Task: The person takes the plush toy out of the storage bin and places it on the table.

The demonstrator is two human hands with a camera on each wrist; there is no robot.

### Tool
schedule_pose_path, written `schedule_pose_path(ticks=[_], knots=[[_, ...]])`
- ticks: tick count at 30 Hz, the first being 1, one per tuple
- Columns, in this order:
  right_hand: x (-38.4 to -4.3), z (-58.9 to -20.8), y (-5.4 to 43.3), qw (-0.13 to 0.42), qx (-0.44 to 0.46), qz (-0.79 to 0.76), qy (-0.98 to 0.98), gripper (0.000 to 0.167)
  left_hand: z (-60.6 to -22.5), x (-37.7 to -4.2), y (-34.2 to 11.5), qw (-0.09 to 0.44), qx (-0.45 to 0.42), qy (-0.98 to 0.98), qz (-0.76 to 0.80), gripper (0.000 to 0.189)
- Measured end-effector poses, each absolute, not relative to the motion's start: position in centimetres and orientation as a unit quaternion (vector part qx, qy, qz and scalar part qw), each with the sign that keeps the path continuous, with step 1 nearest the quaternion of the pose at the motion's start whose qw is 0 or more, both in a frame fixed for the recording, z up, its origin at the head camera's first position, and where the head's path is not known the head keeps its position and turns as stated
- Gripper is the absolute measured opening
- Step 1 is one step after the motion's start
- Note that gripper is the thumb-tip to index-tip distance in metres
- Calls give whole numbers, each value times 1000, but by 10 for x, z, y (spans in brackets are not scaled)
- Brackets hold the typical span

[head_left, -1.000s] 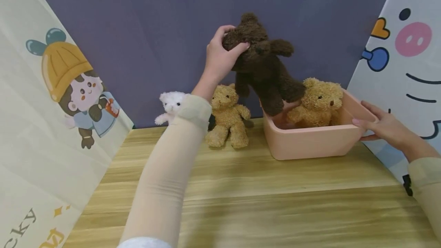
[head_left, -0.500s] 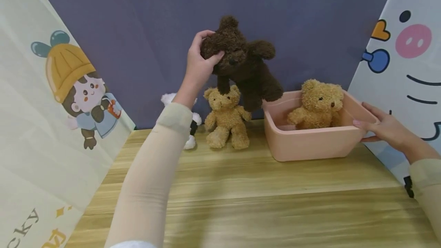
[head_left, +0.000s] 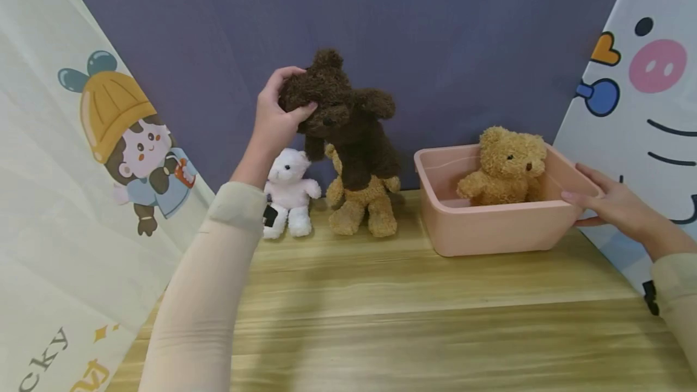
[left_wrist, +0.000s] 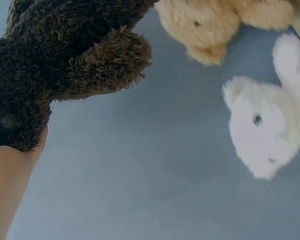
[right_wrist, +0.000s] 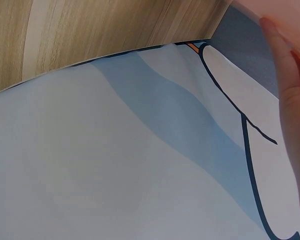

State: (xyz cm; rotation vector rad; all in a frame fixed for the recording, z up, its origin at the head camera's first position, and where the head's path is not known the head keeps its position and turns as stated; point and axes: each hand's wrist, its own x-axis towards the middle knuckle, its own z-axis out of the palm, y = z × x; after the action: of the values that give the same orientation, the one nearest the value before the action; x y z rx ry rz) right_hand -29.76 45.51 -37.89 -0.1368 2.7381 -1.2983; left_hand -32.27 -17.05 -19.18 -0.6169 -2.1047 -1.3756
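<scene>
In the head view, the person's left hand (head_left: 278, 111) is raised and holds a dark brown bear (head_left: 351, 129) by the head, thumb on the near side and fingers bent over the far side. The bear's body slants down and away to the right of that hand, its legs overlapping, in this view, a tan bear (head_left: 376, 213) that sits below. A white bear (head_left: 296, 189) sits just below the hand, partly behind the sleeve (head_left: 209, 271), on the wooden table (head_left: 408, 319). The right hand (head_left: 618, 201) grips the near end of a pink box (head_left: 490, 231), its thumb at the rim. To that hand's left, inside the box, sits another tan bear (head_left: 506, 168).

In the left wrist view, the brown bear's fur lies against the hand and hides the fingers; the white bear and a tan bear appear beyond it, to the right.

In the right wrist view, the right hand's fingers lie along the box, with a printed panel (right_wrist: 115, 165) beside the hand; how far they bend cannot be told here.
</scene>
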Motion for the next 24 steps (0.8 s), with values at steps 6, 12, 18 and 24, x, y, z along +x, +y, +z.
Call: schedule_pose_path(ticks=[6,12,18,24], knots=[[-298,-378,455,57,-43,-428,901,99,-189,-311,-200,280,-201,-793,-502,49],[-298,-376,455,56,-45,-422,904,99,-188,-298,-230,258,-171,-820,-481,49],[-297,-375,454,56,-45,-428,901,99,-187,-289,-258,220,-137,-858,-443,54],[-297,-378,453,48,-40,-432,900,101,-189,-283,-278,172,-132,-894,-392,55]])
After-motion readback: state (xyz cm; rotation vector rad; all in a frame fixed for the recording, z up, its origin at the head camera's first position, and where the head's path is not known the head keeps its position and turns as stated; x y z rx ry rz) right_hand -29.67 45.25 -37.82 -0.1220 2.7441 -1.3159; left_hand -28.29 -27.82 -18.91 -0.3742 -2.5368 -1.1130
